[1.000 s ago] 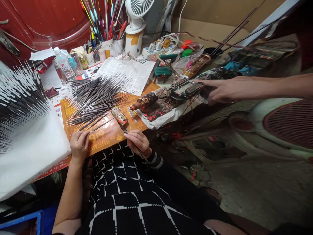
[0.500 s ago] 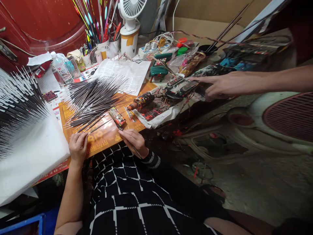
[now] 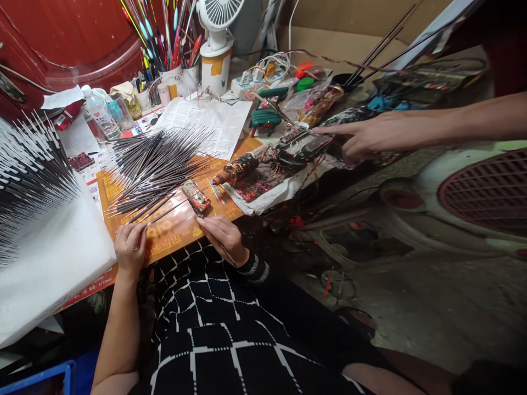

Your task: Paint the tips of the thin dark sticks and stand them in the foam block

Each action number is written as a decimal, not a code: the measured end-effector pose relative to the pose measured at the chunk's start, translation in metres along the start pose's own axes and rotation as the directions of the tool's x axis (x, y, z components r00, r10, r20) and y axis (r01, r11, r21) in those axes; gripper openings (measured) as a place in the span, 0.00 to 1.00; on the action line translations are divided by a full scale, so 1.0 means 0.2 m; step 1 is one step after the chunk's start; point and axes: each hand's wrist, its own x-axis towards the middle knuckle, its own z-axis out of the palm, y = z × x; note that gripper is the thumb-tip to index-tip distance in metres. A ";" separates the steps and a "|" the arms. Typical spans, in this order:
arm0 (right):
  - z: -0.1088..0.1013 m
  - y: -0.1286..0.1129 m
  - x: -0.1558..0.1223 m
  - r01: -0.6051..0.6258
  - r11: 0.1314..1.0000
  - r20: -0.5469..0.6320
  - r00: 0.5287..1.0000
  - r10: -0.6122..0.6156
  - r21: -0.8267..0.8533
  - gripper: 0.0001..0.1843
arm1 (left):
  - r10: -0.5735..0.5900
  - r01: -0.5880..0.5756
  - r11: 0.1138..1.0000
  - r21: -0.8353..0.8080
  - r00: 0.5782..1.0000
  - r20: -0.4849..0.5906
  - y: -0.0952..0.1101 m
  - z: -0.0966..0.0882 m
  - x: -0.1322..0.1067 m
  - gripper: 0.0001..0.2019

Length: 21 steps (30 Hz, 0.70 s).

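My left hand (image 3: 130, 247) is closed in a narrow pinch, thumb against fingertips, on the pale end of a thin dark rod (image 3: 167, 212); the rod slants up and away over the orange mat (image 3: 181, 238), its far end near a small paint-stained block (image 3: 196, 197); my right hand (image 3: 224, 238) is closed too, its fingertips gathered on a slender stick (image 3: 225, 252) that runs back under my palm; what tips that stick I cannot tell, as my fingers cover it.

Just beyond my grip lies a heap of dark rods (image 3: 156, 164), spread over the mat and reaching onto a newspaper (image 3: 201, 123); to the left, a white foam block (image 3: 61, 241) bears a dense stand of black-and-white rods (image 3: 37, 159).

To the right of the stained block, a paint-spattered handle (image 3: 236, 169) lies by a white cloth (image 3: 257, 204); past it, another person's hand (image 3: 370, 137) stretches a forefinger toward a dark, grimy device (image 3: 304, 148), though whether it touches I cannot tell; farther back stand a green rack (image 3: 269, 112), a white fan (image 3: 220, 13) and a clear bottle (image 3: 99, 112).
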 end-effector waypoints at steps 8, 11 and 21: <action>0.00 -0.01 0.00 0.002 1.000 -0.028 1.000 -0.003 -0.024 0.28 | -0.004 0.004 1.000 -0.012 1.000 0.003 0.00 0.00 0.00 0.08; 0.00 -0.02 0.01 0.012 1.000 -0.049 0.999 -0.014 -0.028 0.29 | -0.003 0.003 1.000 -0.025 1.000 0.000 0.00 0.00 0.00 0.08; 0.00 -0.05 0.01 0.031 0.999 -0.085 0.996 -0.028 0.025 0.29 | 0.064 -0.065 0.998 -0.010 0.997 -0.033 0.01 0.00 0.01 0.07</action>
